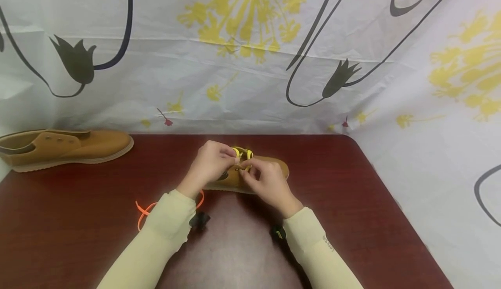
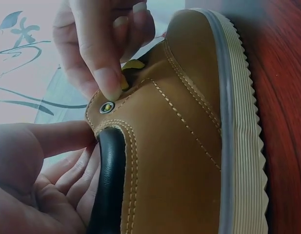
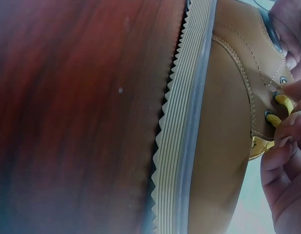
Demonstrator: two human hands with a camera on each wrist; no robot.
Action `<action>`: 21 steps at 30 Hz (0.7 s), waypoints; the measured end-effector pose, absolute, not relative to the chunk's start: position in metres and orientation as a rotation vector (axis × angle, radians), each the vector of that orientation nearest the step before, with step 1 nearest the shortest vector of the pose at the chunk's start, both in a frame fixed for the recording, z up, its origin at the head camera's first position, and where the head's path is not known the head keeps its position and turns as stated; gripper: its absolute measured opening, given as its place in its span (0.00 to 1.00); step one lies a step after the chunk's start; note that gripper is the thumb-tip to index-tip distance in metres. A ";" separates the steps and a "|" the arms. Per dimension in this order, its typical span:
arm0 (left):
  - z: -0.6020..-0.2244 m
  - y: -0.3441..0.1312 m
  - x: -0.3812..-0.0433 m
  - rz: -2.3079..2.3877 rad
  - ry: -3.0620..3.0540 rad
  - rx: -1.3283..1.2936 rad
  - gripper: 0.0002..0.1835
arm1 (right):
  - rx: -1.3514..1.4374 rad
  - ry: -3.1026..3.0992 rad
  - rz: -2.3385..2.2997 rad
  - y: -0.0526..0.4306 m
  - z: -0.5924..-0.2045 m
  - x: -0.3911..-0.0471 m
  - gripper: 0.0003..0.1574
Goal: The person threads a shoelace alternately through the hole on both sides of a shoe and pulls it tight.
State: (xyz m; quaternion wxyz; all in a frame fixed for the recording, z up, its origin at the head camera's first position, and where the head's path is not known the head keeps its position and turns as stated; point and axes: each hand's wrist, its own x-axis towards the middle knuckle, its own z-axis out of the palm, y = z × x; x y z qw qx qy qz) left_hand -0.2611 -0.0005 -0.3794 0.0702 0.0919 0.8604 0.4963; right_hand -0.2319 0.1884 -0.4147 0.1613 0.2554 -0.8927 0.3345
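A tan leather shoe [image 1: 278,167] with a ridged pale sole stands on the table, toe to the right in the head view. Yellow shoelace [image 3: 284,101] runs through its eyelets, and a bit of yellow shows inside the top eyelet [image 2: 107,107]. My left hand [image 1: 211,162] grips the eyelet flap by the dark collar, thumb on the outside and fingers behind. My right hand [image 1: 270,182] pinches at the yellow shoelace, its thumb tip right beside the top eyelet. Curled fingers hide part of the lace.
A second tan shoe [image 1: 103,145], without a lace in its visible eyelets, stands at the table's far left. An orange shoelace [image 1: 142,212] lies partly beneath the left forearm. The dark red table [image 1: 340,193] meets a patterned white curtain [image 1: 250,89] at the back.
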 end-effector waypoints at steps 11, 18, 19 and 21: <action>-0.376 -0.003 -0.264 1.388 2.514 0.288 0.13 | 0.678 -2.532 0.954 0.188 -0.414 -0.232 0.06; -0.375 -0.006 -0.264 1.382 2.493 0.339 0.15 | 0.576 -2.544 0.866 0.185 -0.406 -0.225 0.07; -0.375 -0.006 -0.264 1.381 2.491 0.346 0.16 | 0.560 -2.568 0.864 0.183 -0.405 -0.224 0.05; -0.375 -0.007 -0.264 1.374 2.495 0.363 0.16 | 0.527 -2.618 0.849 0.180 -0.403 -0.221 0.07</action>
